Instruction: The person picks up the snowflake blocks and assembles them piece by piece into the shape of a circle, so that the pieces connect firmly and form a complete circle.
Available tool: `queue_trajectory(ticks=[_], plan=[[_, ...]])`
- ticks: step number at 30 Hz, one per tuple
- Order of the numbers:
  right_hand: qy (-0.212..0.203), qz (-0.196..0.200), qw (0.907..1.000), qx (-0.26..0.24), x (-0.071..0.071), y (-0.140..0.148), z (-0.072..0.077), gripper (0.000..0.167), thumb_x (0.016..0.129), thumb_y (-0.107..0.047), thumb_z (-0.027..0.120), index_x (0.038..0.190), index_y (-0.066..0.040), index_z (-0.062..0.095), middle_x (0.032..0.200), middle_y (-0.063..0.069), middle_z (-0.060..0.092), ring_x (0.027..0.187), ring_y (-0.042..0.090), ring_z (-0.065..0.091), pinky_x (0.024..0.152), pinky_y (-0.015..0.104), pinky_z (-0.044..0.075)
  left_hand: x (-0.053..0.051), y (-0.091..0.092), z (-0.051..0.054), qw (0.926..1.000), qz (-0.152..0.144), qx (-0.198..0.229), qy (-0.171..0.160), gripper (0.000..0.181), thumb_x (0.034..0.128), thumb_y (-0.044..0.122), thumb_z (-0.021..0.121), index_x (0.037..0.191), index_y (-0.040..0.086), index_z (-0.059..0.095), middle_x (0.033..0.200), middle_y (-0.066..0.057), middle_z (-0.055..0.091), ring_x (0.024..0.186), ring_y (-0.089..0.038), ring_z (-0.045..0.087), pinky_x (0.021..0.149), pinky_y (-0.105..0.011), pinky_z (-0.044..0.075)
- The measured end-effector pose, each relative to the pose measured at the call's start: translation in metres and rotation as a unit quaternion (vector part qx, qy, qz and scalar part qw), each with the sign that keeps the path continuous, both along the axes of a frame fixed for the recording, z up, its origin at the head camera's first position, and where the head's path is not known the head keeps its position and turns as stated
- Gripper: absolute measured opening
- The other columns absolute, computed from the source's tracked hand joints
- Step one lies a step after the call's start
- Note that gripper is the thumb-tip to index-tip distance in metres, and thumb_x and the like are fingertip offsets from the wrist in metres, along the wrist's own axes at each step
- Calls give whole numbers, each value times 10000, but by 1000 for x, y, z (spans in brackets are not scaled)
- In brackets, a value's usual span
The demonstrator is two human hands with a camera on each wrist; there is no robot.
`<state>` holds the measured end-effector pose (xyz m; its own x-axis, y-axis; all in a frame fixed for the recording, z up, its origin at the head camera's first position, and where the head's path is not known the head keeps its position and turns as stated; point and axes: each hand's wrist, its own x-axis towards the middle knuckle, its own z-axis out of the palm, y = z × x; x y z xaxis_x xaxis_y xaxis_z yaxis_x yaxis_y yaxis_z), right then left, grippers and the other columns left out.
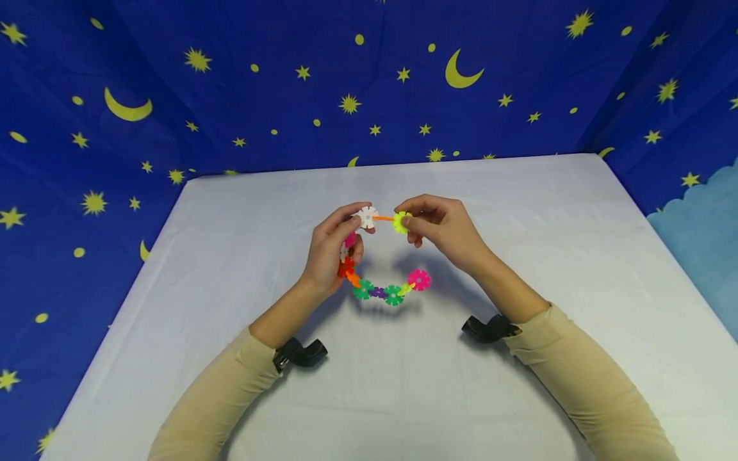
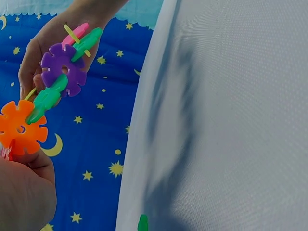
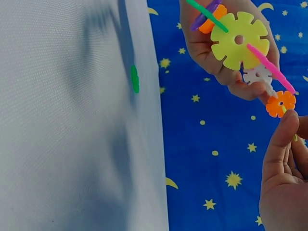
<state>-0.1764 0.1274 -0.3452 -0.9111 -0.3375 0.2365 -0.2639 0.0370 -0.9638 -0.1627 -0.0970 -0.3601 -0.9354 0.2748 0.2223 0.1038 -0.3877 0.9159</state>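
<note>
A curved chain of notched plastic flower discs hangs from my left hand (image 1: 324,253), whose thumb and fingers pinch a white disc (image 1: 368,218) near its upper end. An orange disc (image 1: 383,218), seen edge-on, joins the white disc to a yellow disc (image 1: 399,223). My right hand (image 1: 446,227) pinches that yellow disc between thumb and fingers. Below, the chain runs through red, orange, green and purple (image 2: 63,70) discs. It ends in a free pink disc (image 1: 419,280), held above the table. In the right wrist view, the yellow disc sits edge-on against the orange one.
A white cloth covers the table (image 1: 369,397). On it, a small green piece (image 3: 135,79) shows in both wrist views. Dark blue curtains (image 1: 323,38) with yellow stars and moons stand behind and at the sides. Black devices (image 1: 302,353) are strapped at both wrists.
</note>
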Motion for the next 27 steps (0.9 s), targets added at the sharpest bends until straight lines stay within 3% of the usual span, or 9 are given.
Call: queue_trajectory(ticks=[12,21,27], plan=[[-77,178,9998,-39,1,1,0,185,908,-124,668,1079,-60,700,841,212,633,626,294,576,583,347,544,0,0,-1,9992,68,-329,219,292,995,168,510,1242,45,605,880,-189,586,428,-181,417,373,-237,341],[-469,421,9969,-465,2,-2,-1,202,901,-50,643,1080,41,669,863,194,627,602,250,566,573,329,527,1,0,-3,9972,-2,-657,347,337,1001,201,497,1299,80,596,817,-161,582,424,-169,400,335,-243,267],[-422,428,9973,-421,4,-4,0,195,894,-21,634,1062,75,658,878,202,632,582,255,567,565,343,526,2,3,-5,9965,-7,-782,306,319,1007,211,481,1271,87,610,790,-155,559,421,-158,379,335,-246,247]])
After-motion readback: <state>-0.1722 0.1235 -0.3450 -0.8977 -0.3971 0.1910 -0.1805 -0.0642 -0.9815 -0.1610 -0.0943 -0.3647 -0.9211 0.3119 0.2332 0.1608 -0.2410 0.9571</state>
